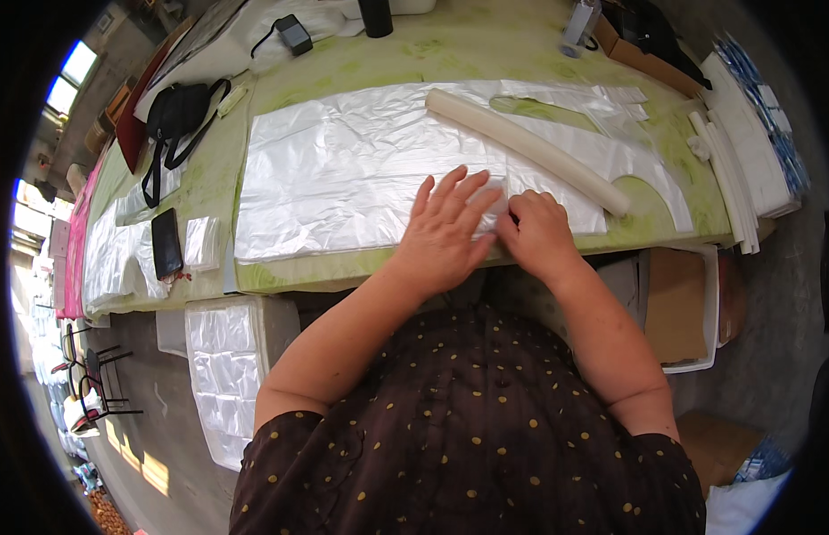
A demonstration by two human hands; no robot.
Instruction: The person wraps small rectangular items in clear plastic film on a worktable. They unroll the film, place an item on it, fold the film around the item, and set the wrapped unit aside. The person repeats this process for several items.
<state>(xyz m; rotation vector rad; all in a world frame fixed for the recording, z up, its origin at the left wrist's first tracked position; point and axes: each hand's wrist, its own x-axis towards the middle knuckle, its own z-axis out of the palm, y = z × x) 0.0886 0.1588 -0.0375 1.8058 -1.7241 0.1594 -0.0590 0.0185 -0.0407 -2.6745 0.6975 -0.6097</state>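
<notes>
Along the near edge of the green worktop [486, 58], both hands are at work on the film [334, 178], a shiny, see-through sheet spread wide in front of the person, creased all over, with curved cut-outs toward its right end. Left hand [445, 223] palm down on it, fingers fanned wide and gripping nothing, laid flat over the film's lower part. Right hand [539, 232] just beside it, fingers curled in and the thumb tucked close; it may be pinching a bit of film, but from this angle I can't tell. Up and to the right lies the tube [526, 152], pale and long, slanting across the film, its lower end reaching toward a cut-out, neither hand touching it. Off to the left, a phone [166, 242] sits beside a small stack of white packets [201, 242], with a black bag [178, 111] behind them. The step in hand looks to me like smoothing or folding the film by its near edge. As I judge it, the next move calls for the flat left hand to steady the layers while the right fingers take a sure hold and draw them even, without dragging fresh creases in.
</notes>
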